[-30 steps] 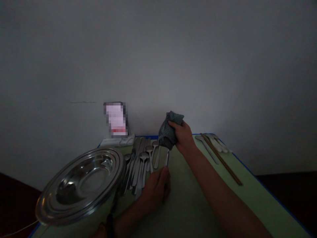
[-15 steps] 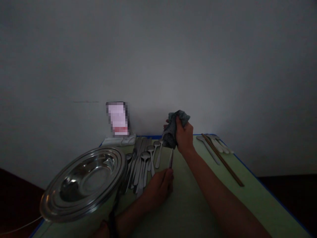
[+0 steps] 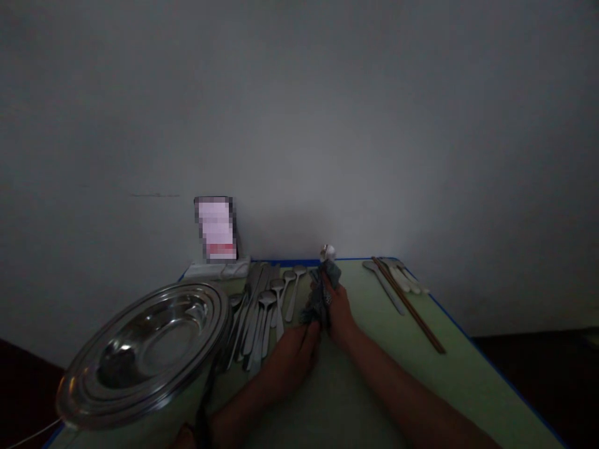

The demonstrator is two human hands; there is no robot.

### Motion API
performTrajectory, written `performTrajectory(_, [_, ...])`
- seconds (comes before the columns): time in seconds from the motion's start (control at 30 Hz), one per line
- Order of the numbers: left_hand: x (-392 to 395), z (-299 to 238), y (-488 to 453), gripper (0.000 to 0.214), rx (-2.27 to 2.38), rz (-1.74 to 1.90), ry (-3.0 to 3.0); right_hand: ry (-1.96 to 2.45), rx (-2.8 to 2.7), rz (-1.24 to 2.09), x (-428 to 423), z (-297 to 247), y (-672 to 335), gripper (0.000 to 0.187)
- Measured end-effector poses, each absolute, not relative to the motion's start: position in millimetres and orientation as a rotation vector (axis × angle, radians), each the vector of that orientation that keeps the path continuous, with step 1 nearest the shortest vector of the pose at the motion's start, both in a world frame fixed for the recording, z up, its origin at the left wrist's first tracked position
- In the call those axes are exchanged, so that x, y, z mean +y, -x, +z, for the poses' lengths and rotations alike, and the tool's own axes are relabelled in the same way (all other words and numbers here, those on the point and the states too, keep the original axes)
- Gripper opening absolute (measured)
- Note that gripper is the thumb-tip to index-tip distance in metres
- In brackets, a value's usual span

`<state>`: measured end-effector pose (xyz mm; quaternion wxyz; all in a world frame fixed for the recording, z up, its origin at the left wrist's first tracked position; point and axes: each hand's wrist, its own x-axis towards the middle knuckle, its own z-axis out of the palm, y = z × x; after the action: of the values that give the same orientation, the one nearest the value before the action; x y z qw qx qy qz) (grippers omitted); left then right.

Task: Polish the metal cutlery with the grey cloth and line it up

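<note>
My right hand (image 3: 341, 313) is closed around a crumpled grey patterned cloth (image 3: 319, 304), which is wrapped about the handle of a spoon. The shiny bowl of that spoon (image 3: 328, 252) sticks out above the cloth, pointing away from me. My left hand (image 3: 296, 354) grips the near end of the spoon, mostly hidden by the fingers and cloth. Left of my hands lies a row of metal cutlery (image 3: 262, 321), with several spoons and knives side by side.
Stacked round metal trays (image 3: 215, 312) take up the table's left side. Behind them a phone (image 3: 218, 227) leans upright near a folded white cloth (image 3: 199, 270). On the right lie a metal spoon (image 3: 387, 290), wooden chopsticks (image 3: 414, 312) and white-handled cutlery (image 3: 412, 280). A wall (image 3: 327, 125) borders the table's back.
The cloth and my right hand have slid down from the spoon's far end towards my left hand, uncovering the bowl. The view has shifted slightly.
</note>
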<state>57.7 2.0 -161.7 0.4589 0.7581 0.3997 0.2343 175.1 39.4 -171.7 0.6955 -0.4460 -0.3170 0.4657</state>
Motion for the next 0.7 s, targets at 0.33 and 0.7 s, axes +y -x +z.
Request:
performTrajectory(0.33, [-4, -160, -54, 0.044, 0.966, 0.715, -1.671, 1.141, -0.978, 1.154, 6, -176, -206, 0.033])
performTrajectory(0.7, [8, -161, -54, 0.027, 0.828, 1.268, -1.236, 1.247, -1.799, 0.885, -5, -163, -208, 0.02])
